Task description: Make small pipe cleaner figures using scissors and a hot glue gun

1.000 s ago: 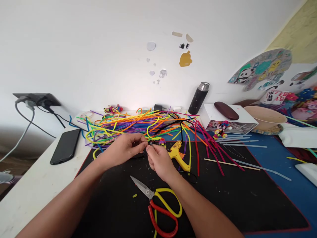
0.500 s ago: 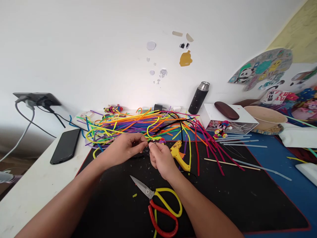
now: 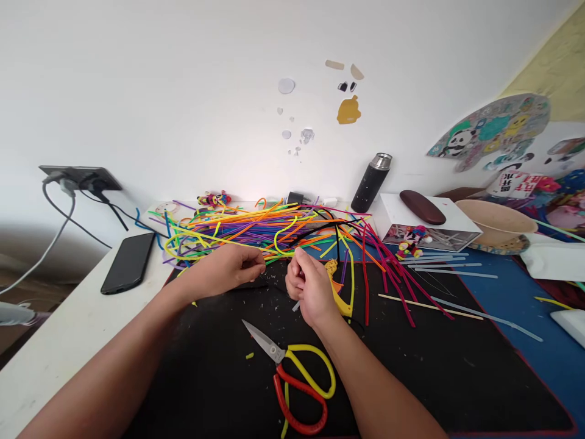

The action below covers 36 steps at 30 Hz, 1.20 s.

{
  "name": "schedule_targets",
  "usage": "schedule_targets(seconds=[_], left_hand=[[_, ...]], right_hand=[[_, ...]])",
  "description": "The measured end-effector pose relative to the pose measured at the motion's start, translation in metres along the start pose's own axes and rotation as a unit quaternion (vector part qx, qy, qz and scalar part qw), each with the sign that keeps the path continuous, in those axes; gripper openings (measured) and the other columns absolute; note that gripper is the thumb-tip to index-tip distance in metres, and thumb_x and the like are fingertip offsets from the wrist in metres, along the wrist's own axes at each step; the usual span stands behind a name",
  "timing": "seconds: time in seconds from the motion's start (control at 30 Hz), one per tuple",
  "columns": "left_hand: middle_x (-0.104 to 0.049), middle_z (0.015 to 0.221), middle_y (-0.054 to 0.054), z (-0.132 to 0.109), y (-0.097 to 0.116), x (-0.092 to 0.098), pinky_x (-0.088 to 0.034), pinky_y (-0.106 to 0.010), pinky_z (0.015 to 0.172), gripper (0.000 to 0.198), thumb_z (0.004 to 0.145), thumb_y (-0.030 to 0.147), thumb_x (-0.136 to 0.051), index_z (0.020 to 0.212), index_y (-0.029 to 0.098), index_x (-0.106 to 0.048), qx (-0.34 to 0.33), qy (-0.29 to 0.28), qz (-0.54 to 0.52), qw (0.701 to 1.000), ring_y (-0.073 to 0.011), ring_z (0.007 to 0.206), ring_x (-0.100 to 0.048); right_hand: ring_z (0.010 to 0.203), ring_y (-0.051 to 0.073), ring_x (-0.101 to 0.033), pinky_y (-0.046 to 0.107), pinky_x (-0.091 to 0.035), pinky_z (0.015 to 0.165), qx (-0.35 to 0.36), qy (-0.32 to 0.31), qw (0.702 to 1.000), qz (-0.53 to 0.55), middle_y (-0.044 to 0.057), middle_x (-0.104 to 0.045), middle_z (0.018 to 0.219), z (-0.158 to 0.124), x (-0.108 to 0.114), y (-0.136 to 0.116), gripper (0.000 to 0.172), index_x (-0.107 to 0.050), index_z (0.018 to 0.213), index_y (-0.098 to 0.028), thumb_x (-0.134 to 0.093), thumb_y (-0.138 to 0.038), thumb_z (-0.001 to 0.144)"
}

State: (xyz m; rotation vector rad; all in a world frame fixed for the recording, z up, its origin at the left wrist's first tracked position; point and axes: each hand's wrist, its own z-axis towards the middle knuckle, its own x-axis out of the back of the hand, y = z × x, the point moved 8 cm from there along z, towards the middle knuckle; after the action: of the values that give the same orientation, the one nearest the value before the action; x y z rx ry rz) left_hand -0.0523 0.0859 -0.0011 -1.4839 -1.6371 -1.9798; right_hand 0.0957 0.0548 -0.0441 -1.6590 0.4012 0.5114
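Scissors (image 3: 292,366) lie nearest you at 6 o'clock on the black mat (image 3: 457,366), blades shut. Your right hand (image 3: 311,286) is curled around a thin pale stick (image 3: 296,306) poking out below the palm. Your left hand (image 3: 228,271) at 10 o'clock pinches closed; contents too small to tell. Yellow glue gun (image 3: 339,291) just beside right hand at 3 o'clock. Pipe cleaner pile (image 3: 256,231) beyond at 12. Phone (image 3: 128,270) far left.

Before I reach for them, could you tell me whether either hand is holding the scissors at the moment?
No, the scissors lie untouched on the black mat, nearer the person than the left hand and right hand.
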Motion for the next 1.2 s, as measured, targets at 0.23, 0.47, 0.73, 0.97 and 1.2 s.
schedule_targets(seconds=[0.23,0.47,0.73,0.97,1.2], left_hand=[[-0.068,0.070,0.000,-0.014,-0.003,-0.032,-0.030,-0.029,0.057,0.019,0.091,0.030,-0.057,0.080,0.023,-0.072,-0.007,-0.059,0.075,0.995,-0.0167,0.059,-0.055],[-0.074,0.080,-0.004,-0.025,-0.019,-0.054,-0.030,-0.031,0.060,0.019,0.095,0.030,-0.057,0.088,0.024,-0.074,0.015,-0.053,0.129,0.990,-0.0198,0.065,-0.060],[-0.074,0.079,-0.001,-0.025,-0.021,-0.054,-0.031,-0.029,0.059,0.018,0.096,0.036,-0.061,0.090,0.024,-0.074,0.029,-0.075,0.125,0.989,-0.0179,0.063,-0.059],[-0.079,0.089,-0.003,-0.025,-0.020,-0.048,-0.040,-0.028,0.067,0.029,0.101,0.036,-0.050,0.101,0.024,-0.077,0.037,-0.092,0.128,0.987,-0.0196,0.076,-0.068],[-0.078,0.092,0.000,-0.029,-0.023,-0.032,-0.044,-0.027,0.071,0.029,0.100,0.040,-0.050,0.106,0.025,-0.075,0.043,-0.045,0.093,0.994,-0.0190,0.078,-0.068]], right_hand=[[0.038,0.004,-0.018,0.021,-0.010,0.040,0.002,0.001,1.000,0.012,-0.012,-0.030,0.047,0.000,0.001,-0.003,0.055,-0.045,0.065,-0.022,-0.078,-0.062,0.085],[0.038,0.004,-0.019,0.022,-0.013,0.039,-0.003,-0.021,1.000,-0.015,-0.011,-0.030,0.047,-0.002,-0.004,0.000,0.054,-0.046,0.065,-0.022,-0.074,-0.062,0.088],[0.037,0.004,-0.022,0.021,-0.013,0.039,-0.010,-0.017,1.000,-0.017,-0.011,-0.031,0.046,-0.001,-0.003,0.001,0.056,-0.047,0.062,-0.022,-0.078,-0.063,0.083],[0.037,0.004,-0.023,0.021,-0.014,0.038,-0.015,-0.014,1.000,-0.017,-0.011,-0.031,0.046,-0.001,-0.004,0.002,0.059,-0.045,0.061,-0.022,-0.080,-0.064,0.082],[0.037,0.004,-0.023,0.020,-0.015,0.037,-0.005,-0.009,1.000,-0.017,-0.011,-0.030,0.046,-0.002,-0.005,-0.003,0.063,-0.043,0.059,-0.022,-0.079,-0.068,0.083]])
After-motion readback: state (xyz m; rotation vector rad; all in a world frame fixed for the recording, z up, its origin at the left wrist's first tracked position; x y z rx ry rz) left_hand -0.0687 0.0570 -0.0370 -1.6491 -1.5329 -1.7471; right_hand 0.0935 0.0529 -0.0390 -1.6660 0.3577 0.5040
